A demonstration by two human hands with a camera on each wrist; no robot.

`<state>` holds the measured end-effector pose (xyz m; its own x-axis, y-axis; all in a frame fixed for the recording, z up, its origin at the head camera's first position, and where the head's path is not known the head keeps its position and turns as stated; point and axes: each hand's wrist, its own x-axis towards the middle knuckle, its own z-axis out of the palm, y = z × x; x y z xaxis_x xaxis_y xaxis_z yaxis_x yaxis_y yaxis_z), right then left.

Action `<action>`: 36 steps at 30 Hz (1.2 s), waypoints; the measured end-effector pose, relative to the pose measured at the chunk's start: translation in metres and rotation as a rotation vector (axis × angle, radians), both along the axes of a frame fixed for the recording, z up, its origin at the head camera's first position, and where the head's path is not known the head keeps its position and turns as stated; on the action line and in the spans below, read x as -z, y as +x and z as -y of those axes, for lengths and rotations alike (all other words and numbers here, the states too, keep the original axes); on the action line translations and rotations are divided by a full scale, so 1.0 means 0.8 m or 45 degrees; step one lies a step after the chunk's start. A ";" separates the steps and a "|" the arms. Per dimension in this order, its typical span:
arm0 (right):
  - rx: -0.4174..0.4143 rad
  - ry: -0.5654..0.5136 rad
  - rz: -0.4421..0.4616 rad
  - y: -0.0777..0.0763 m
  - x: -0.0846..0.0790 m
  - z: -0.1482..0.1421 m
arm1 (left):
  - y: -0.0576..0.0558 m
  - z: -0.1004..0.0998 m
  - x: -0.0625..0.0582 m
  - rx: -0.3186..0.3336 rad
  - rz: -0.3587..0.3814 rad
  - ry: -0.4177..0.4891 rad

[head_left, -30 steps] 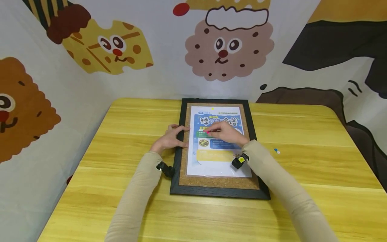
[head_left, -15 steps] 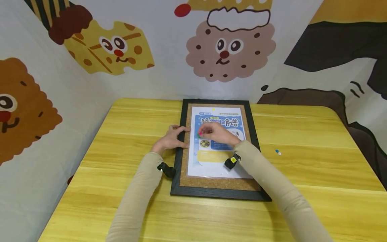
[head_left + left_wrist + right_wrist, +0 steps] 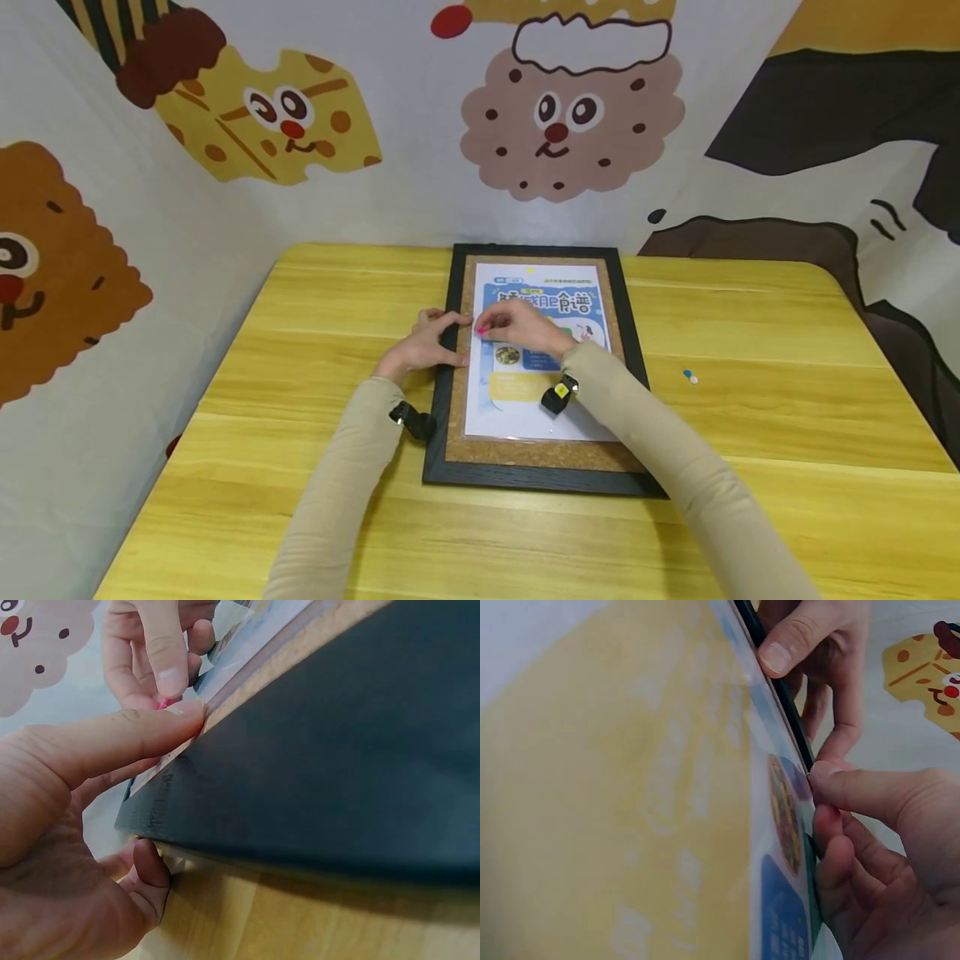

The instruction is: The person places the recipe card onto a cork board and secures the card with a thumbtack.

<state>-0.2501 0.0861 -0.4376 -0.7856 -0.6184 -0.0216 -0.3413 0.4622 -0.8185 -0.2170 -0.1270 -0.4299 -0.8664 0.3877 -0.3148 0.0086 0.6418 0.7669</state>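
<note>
A framed corkboard (image 3: 525, 454) lies on the table with a printed poster (image 3: 555, 421) in a clear sheet on it. My right hand (image 3: 523, 325) pinches a pink pushpin (image 3: 482, 331) at the poster's left edge; in the right wrist view its fingertips (image 3: 826, 778) hide the pin. My left hand (image 3: 423, 343) rests on the board's left border, thumb and index finger spread and pressing near the cork. Close up, the left thumb (image 3: 142, 735) lies by the pink pin tip, with other fingers (image 3: 150, 866) bent beside the frame. A yellow pin (image 3: 530, 270) sits at the poster's top.
A blue pin (image 3: 687, 373) and a white pin (image 3: 693, 380) lie on the wooden table (image 3: 787, 400) right of the board. A cartoon-printed cloth (image 3: 420, 125) hangs behind and to the left. A black wrist camera (image 3: 557, 398) hangs over the poster.
My right hand has moved left across the poster with the pink pushpin, from near the green heading to the left edge. My left hand stays in place on the frame.
</note>
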 end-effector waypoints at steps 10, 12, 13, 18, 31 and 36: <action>0.024 0.032 -0.025 -0.002 0.004 0.007 | -0.001 0.001 0.001 0.007 -0.014 -0.009; 0.021 0.034 -0.032 -0.001 0.003 0.007 | -0.001 0.001 0.001 0.008 -0.015 -0.007; 0.018 0.035 -0.038 -0.001 0.003 0.007 | -0.001 0.001 0.001 0.009 -0.016 -0.006; 0.028 0.046 -0.053 -0.001 0.003 0.008 | -0.001 0.001 0.001 0.011 -0.012 0.001; 0.052 0.067 -0.091 0.000 0.004 0.009 | -0.002 0.001 0.003 0.002 -0.007 0.004; 0.044 0.090 -0.107 0.000 0.003 0.010 | -0.001 0.000 0.002 0.004 -0.002 0.016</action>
<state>-0.2503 0.0778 -0.4397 -0.8073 -0.5902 0.0026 -0.3900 0.5302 -0.7528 -0.2179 -0.1273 -0.4315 -0.8658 0.3941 -0.3083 0.0120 0.6323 0.7746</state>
